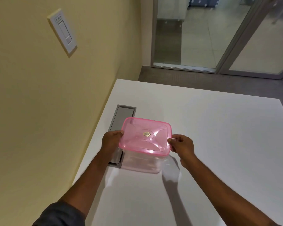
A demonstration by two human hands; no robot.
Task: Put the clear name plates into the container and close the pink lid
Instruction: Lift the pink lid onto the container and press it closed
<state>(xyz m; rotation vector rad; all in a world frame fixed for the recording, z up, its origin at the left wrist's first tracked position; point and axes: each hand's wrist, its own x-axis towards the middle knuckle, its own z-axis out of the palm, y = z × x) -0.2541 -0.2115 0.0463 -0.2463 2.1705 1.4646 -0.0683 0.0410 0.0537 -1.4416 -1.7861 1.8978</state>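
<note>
A clear plastic container (143, 163) stands on the white table (219, 144), near its left edge. The translucent pink lid (145, 136) lies flat on top of the container, with a small gold sticker at its middle. My left hand (111, 141) grips the lid's left edge. My right hand (182, 145) pinches the lid's right edge with thumb and fingers. I cannot make out clear name plates through the container's walls; none lie on the table.
A grey metal cable hatch (122, 116) is set into the table, partly under the container. A yellow wall with a white switch (63, 32) runs along the left. Glass doors (203, 38) stand beyond the table's far edge.
</note>
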